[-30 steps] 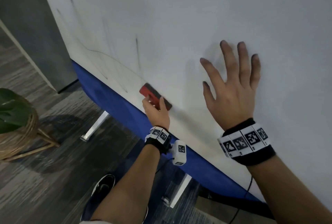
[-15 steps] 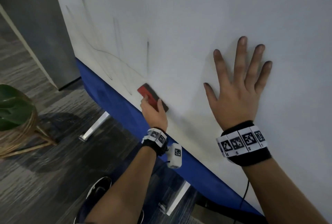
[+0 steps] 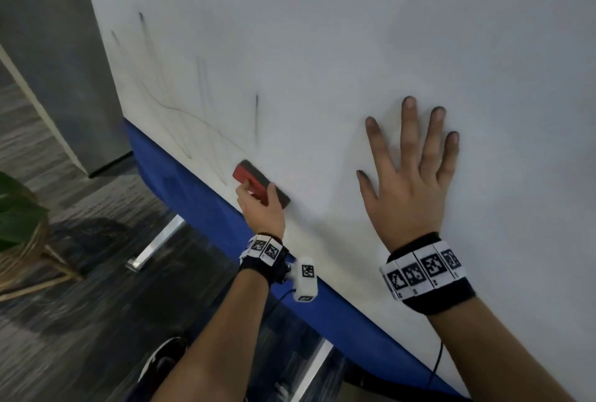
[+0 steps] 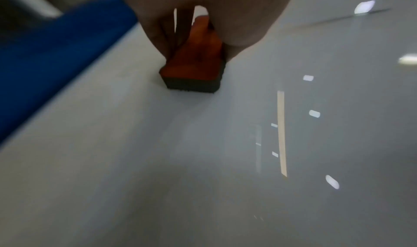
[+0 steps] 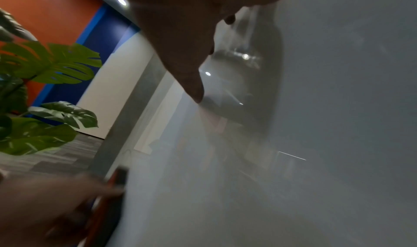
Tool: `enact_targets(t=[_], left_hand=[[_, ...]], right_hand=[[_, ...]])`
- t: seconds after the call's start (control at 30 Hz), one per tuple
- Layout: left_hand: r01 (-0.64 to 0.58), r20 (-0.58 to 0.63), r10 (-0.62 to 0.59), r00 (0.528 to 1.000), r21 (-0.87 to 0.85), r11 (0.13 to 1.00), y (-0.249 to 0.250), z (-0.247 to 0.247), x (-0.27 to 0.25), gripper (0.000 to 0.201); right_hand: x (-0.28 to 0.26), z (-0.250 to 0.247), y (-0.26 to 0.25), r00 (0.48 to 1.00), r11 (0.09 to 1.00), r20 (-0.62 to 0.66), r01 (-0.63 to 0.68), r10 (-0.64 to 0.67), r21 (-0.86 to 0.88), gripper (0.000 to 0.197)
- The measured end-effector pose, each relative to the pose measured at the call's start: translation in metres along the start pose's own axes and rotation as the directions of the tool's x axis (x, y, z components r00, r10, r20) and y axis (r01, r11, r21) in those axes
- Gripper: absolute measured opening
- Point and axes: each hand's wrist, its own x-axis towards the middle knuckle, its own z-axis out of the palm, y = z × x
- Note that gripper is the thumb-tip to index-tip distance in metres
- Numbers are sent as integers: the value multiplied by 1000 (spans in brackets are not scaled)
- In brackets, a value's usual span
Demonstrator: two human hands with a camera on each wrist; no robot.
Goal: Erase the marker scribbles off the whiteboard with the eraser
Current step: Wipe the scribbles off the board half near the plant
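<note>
The whiteboard point(image 3: 354, 30) fills most of the head view, with thin dark marker scribbles point(image 3: 200, 117) at its lower left. My left hand point(image 3: 263, 208) grips a red eraser point(image 3: 254, 180) with a dark felt pad and presses it to the board near the bottom edge, just right of the scribbles. In the left wrist view the eraser point(image 4: 196, 63) sits pinched between my thumb and fingers, felt down on the board point(image 4: 203, 161). My right hand point(image 3: 409, 175) lies flat on the board with fingers spread, to the right of the eraser. In the right wrist view its thumb point(image 5: 192, 83) touches the board.
A blue band point(image 3: 200, 204) runs along the board's lower edge, with metal legs point(image 3: 158, 242) below it. A potted plant in a wicker stand point(image 3: 22, 233) is at the left on the grey floor. A grey pillar point(image 3: 58, 62) stands behind the board's left edge. My shoe point(image 3: 161, 359) is below.
The eraser has slid slightly left along the board's bottom edge toward the scribbles. My right hand has stayed flat on the board while the head view shifted.
</note>
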Motion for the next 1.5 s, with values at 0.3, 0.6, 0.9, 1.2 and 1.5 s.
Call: enact_targets(t=[0.3, 0.6, 0.9, 1.2, 1.5], left_hand=[[-585, 44, 585, 810, -18, 811, 112, 12, -1, 54], [181, -120, -177, 977, 24, 983, 53, 0, 24, 50], [-478, 32, 477, 879, 40, 878, 90, 2, 25, 55], [-562, 48, 563, 825, -27, 826, 145, -9, 34, 56], [42, -128, -66, 990, -186, 982, 63, -8, 86, 51]], right_hand=[[54, -27, 0, 997, 991, -80, 19, -9, 132, 65], [49, -20, -18, 1000, 999, 14, 23, -24, 47, 73], [109, -29, -37, 994, 994, 10, 106, -106, 28, 79], [100, -14, -56, 997, 997, 14, 71, -71, 14, 80], [102, -9, -60, 999, 1000, 35, 20, -21, 10, 81]])
